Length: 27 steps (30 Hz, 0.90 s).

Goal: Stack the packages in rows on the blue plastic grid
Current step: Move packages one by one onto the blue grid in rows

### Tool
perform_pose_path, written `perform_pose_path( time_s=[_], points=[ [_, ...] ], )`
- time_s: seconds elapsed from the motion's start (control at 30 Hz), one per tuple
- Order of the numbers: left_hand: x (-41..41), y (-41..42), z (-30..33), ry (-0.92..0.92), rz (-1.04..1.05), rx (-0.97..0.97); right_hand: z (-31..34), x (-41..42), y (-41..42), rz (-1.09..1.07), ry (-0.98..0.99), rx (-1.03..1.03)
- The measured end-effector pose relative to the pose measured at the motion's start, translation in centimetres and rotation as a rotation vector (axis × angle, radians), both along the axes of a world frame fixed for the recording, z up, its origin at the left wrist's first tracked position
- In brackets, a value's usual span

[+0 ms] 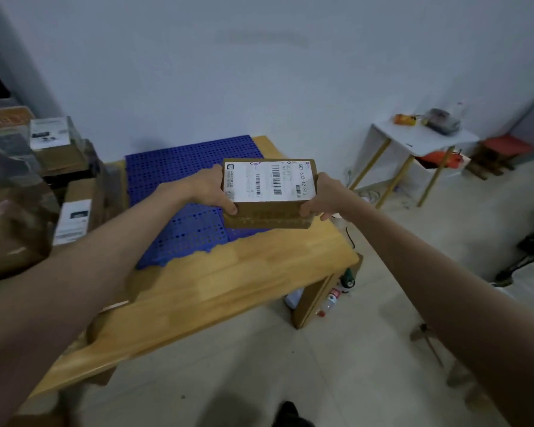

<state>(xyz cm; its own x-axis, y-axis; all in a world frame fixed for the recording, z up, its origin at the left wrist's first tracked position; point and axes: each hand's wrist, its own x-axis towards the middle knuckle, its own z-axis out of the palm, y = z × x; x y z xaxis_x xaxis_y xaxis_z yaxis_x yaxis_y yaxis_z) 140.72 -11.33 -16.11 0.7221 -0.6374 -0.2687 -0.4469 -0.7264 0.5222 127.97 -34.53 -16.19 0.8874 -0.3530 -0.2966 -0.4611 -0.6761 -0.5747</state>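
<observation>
A: Entry — package (269,192) held in the air between both hands, above the near right part of the blue plastic grid (179,171). Grip state?

B: Left hand (211,192) clamps the left end, thumb curled over the near face; right hand (322,197) clamps the right end, fingers wrapped on the near corner. Both are closed on the box, one at each short end.

A: Long axis?

B: Runs left to right between the hands, roughly parallel to the grid's near edge. The grid lies below and mostly to the left and far side of the box, so I judge the placement calls for a move down and forward-left. Left hand is the nearer one to the bare grid.

A: Materials?

B: Box — brown cardboard, rectangular, flat-sided, white shipping label with barcodes on top, tape glossy on the near face. Rigid enough, likely, for an end grip. Grid — hard blue plastic, perforated, scalloped edge, lying on a smooth wooden table (228,288).

A: Grid load?

B: No package visible on it. More cardboard boxes (74,208) stand at the left, beside the table.
</observation>
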Motion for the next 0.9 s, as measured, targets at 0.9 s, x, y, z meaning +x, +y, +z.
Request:
perform_pose_path(
  time_s=[0.9],
  points=[
    [22.2,-10.1,-8.2,0.161,0.263,-0.021,-7.0,26.7,-12.2,0.168,0.106,0.046]
  ],
)
